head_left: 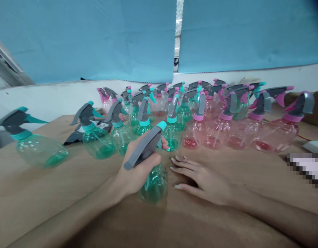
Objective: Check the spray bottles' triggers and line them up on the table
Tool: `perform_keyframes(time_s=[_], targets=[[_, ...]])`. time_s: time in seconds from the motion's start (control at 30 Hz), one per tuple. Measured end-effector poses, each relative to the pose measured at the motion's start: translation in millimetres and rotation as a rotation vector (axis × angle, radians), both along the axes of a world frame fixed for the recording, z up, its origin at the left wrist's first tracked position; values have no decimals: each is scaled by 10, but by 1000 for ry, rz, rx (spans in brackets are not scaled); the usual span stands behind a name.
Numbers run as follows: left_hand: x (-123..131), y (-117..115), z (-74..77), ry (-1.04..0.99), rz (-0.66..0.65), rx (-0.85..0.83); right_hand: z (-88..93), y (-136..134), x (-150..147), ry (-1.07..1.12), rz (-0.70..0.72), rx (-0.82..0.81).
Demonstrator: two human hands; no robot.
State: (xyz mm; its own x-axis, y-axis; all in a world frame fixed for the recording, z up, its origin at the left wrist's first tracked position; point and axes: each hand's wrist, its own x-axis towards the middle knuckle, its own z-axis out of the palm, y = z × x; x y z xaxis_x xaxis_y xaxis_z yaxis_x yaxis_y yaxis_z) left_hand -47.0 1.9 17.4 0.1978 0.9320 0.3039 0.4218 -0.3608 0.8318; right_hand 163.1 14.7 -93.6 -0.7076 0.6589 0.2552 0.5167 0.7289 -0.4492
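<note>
My left hand [135,168] is closed round the neck of a green spray bottle [154,184], just under its grey and teal trigger head. The bottle is see-through, and its collar is hidden by my fingers. To its right, my right hand [200,175] lies flat on the wooden table [190,220], fingers apart and holding nothing. Just beyond my hands stands another green spray bottle [171,134]. Beside that one is a pink spray bottle [194,134] with a little pinkish-red colour at its base.
Several more green and pink spray bottles crowd the back of the table, among them a green one [41,150] at the far left and a pink one [276,134] at the right. A black packet [73,136] lies behind the left bottles. Blue sheeting [97,41] covers the wall.
</note>
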Motion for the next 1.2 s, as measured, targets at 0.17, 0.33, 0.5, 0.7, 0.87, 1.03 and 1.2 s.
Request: perform_keyframes(time_s=[0.17, 0.33, 0.5, 0.7, 0.87, 1.03, 1.2], targets=[[-19, -8, -68, -94, -22, -18, 14, -7, -6, 4, -3, -4], [-35, -8, -54, -48, -23, -25, 20, -5, -6, 4, 0, -4], [-2, 1, -52, -28, 49, 21, 21, -7, -7, -28, -8, -7], [-14, 5, -112, 27, 36, -9, 33, -13, -9, -31, -8, -6], [-47, 10, -152, 55, 34, -35, 29, -11, -5, 10, 0, -10], [-58, 8, -168, 79, 105, -3, 22, -11, -4, 10, -1, -1], [-48, 5, -144, 83, 105, 14, 23, -10, -4, 21, 1, -2]])
